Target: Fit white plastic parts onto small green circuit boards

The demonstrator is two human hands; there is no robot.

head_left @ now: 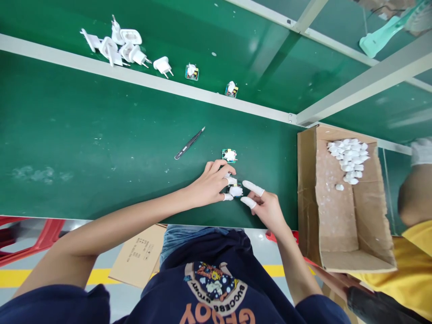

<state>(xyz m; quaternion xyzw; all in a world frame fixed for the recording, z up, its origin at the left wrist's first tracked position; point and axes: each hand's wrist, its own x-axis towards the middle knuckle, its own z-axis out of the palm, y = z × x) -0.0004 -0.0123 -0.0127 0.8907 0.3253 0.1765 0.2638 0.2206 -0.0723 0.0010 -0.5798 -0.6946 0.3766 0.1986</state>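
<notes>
At the lower centre of the frame, near the front edge of the table (84, 135), the left hand (211, 185) has its grip closed lightly about the left side of a circuit board (235, 191), sheathed thumb and forefinger set on two opposite edges. The right hand (269, 208) sits just beside the board's other side, its grip parted with nothing in it; whether a fingertip touches the edge I cannot tell. The work looks like handling or seating the white piece on top of the board, and it calls for a light hold: keep the left fingers on the edges, off the components, bring the right thumb and forefinger in level, and press evenly so that the white piece does not tilt or slip. A second board (229, 155), also topped with white, lies just beyond the left fingers and could be nudged by the knuckles. At the right of the frame stands an open cardboard box (307, 180); small white pieces (351, 155) are heaped towards its far end, one lying apart from the pile. Dark tweezers (189, 143) lie left of centre, apart from both hands. Farthest off, beyond a white rail (135, 77), two more boards (192, 72) and a cluster of white plug housings (110, 48) lie at the upper left and upper centre.
</notes>
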